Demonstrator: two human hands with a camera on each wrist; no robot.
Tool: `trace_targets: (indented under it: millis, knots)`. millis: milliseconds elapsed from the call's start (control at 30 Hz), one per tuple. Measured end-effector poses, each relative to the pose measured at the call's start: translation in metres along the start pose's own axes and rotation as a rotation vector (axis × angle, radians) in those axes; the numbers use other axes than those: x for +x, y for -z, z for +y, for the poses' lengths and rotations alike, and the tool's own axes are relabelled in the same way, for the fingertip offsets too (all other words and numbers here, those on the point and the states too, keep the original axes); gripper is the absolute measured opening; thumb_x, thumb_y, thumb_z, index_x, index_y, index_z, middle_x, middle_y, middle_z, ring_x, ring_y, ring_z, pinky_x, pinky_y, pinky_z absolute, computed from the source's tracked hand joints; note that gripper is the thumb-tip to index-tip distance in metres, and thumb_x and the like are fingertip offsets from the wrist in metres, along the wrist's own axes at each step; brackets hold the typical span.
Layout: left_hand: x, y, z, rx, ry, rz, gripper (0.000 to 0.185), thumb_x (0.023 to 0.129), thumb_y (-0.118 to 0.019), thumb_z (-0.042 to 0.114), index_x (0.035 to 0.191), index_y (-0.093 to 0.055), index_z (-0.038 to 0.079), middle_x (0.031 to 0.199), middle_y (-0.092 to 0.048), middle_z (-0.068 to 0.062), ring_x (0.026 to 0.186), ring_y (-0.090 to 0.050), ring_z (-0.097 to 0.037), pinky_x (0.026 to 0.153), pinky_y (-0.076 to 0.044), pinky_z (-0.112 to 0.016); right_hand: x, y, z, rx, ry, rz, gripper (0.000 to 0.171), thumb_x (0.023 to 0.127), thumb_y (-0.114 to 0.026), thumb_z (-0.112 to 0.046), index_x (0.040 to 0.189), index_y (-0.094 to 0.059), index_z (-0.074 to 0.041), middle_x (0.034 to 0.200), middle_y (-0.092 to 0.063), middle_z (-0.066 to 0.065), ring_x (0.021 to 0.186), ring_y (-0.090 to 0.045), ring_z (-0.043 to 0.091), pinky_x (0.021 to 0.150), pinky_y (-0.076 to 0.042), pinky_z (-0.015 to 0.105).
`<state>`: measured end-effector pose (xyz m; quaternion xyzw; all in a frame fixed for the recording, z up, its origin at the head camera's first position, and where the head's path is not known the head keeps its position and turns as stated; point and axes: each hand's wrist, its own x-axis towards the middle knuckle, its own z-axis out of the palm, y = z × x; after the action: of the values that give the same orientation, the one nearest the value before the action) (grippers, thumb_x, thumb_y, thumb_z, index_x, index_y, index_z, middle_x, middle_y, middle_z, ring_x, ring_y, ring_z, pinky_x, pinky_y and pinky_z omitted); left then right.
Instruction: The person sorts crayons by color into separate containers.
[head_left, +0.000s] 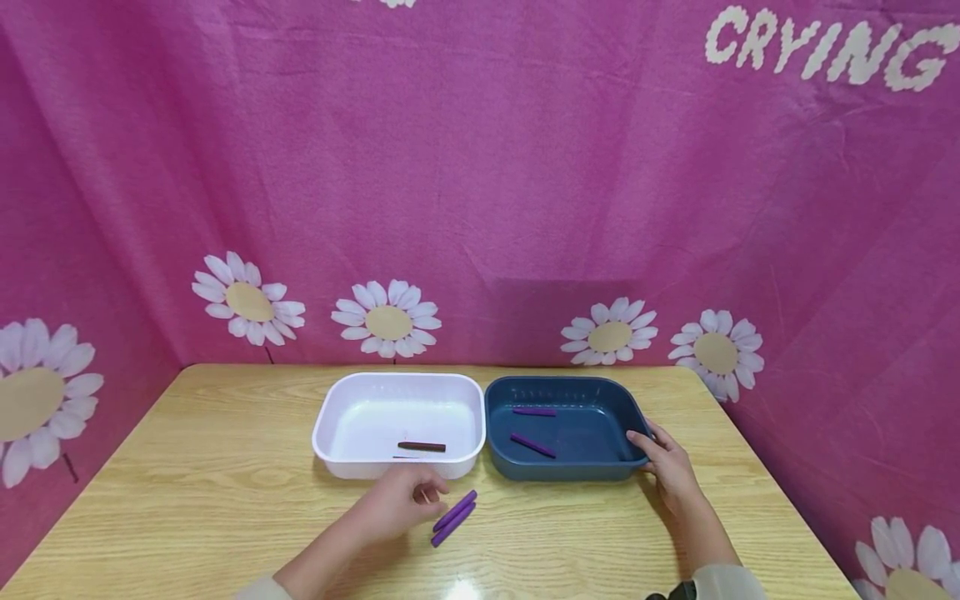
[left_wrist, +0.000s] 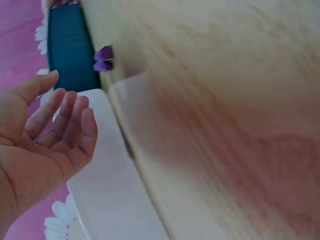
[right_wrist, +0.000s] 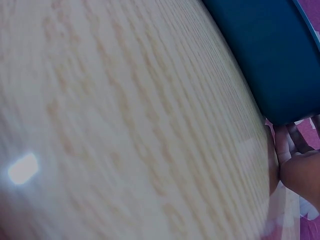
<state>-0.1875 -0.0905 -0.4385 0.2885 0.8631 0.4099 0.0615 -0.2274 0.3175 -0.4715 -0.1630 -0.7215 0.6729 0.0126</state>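
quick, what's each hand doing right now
Left hand: open, holding nothing, beside two purple sticks.
Right hand: resting on the blue bin's rim; grip unclear.
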Motion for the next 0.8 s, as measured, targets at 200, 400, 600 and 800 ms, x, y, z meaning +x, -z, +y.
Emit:
trace_targets:
  millis: [200,400,600,800]
  knots:
    - [-0.001,-0.013,-0.006,-0.008,0.043,-0.017,0.016,0.078,-0.071,0.009,0.088,-0.068,-0.003,0.070,-0.063,-0.003,0.062,-0.050,-0.001,0.055,-0.043,-0.018,-0.002,0.001,0.002,-0.003,-0.013,0.009,0.063,0.090,-0.060,-0.030,0.144,-0.035,-0.010,0.119,-0.054,-0.007,0.081,-0.061,-0.004,0.073,-0.049,0.015]
    - [0.000,-0.023,-0.007,0.000,0.108,-0.035,0.012,0.076,-0.073,0.009,0.082,-0.068,0.001,0.066,-0.059,0.002,0.058,-0.046,-0.003,0.050,-0.040,-0.019,-0.002,0.001,0.006,0.040,0.061,-0.014,0.067,0.087,-0.064,-0.030,0.143,-0.036,-0.005,0.119,-0.056,-0.002,0.080,-0.063,-0.001,0.071,-0.050,0.016]
    - [0.003,-0.021,-0.008,-0.028,0.148,-0.038,0.015,0.074,-0.075,0.008,0.083,-0.068,-0.001,0.064,-0.059,0.000,0.055,-0.047,-0.006,0.048,-0.039,-0.019,-0.002,0.001,0.006,0.042,0.085,-0.018,0.066,0.086,-0.065,-0.031,0.141,-0.038,-0.004,0.094,-0.058,-0.020,0.078,-0.062,0.000,0.069,-0.049,0.016]
    - [0.006,-0.017,-0.011,-0.011,0.166,-0.015,0.016,0.071,-0.078,0.012,0.081,-0.070,0.002,0.065,-0.055,0.003,0.058,-0.046,-0.006,0.051,-0.038,-0.019,-0.001,0.001,0.001,0.008,0.020,-0.007,0.064,0.090,-0.061,-0.031,0.144,-0.035,-0.008,0.092,-0.054,-0.023,0.080,-0.061,-0.003,0.072,-0.048,0.015]
